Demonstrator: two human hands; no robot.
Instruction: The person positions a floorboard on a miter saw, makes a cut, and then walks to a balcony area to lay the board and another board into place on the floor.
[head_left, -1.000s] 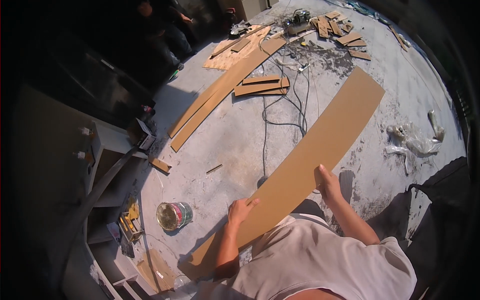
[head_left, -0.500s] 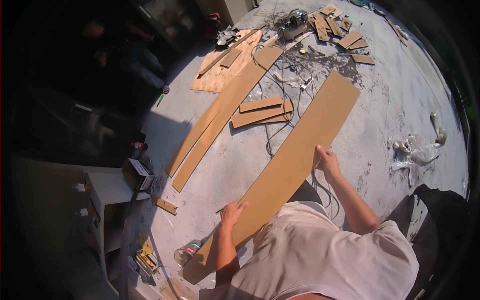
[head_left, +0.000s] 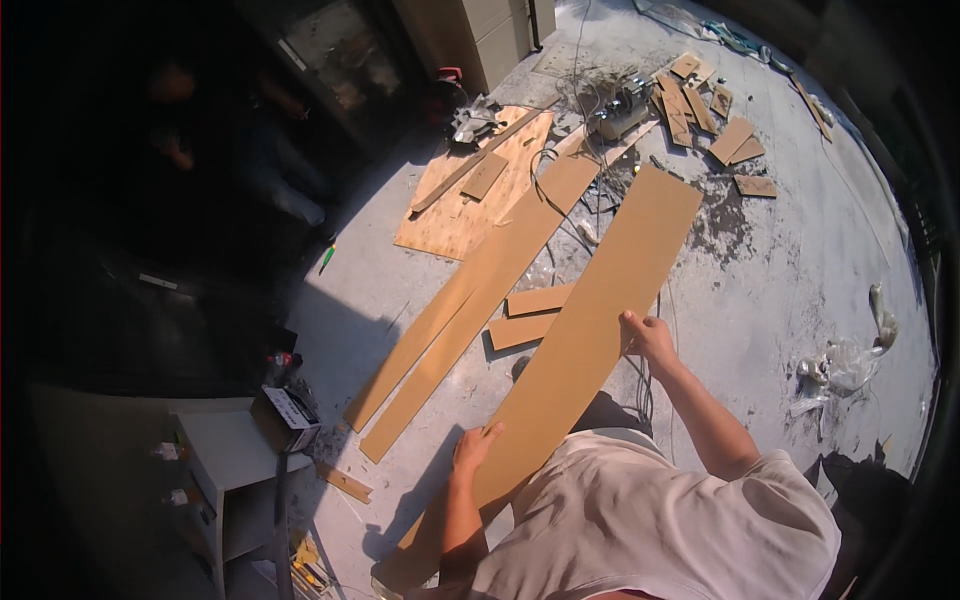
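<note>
A long, wide tan board (head_left: 575,360) slants across the view in front of my body, its far end up toward the right. My left hand (head_left: 476,450) grips its left edge near the lower end, thumb on the face. Farther up, my right hand (head_left: 648,338) holds the right edge, thumb on top and fingers beneath. Left of the held board lie long tan strips (head_left: 480,290) on the floor, with a narrow gap between them toward their near end. Partly hidden behind the held board are several short tan boards (head_left: 524,331).
A plywood sheet (head_left: 430,232) lies beyond the strips. Cables run to a metal power tool (head_left: 622,108) among several offcuts (head_left: 735,140). Clear plastic wrap (head_left: 845,368) lies at right. A small cabinet (head_left: 225,450) carries a box (head_left: 284,418) at left. Another person (head_left: 285,170) is in the shadow.
The view has shifted, so floor items sit lower in the picture. The held board's far end has swung left and now covers part of the short boards. Both hands keep their grip.
</note>
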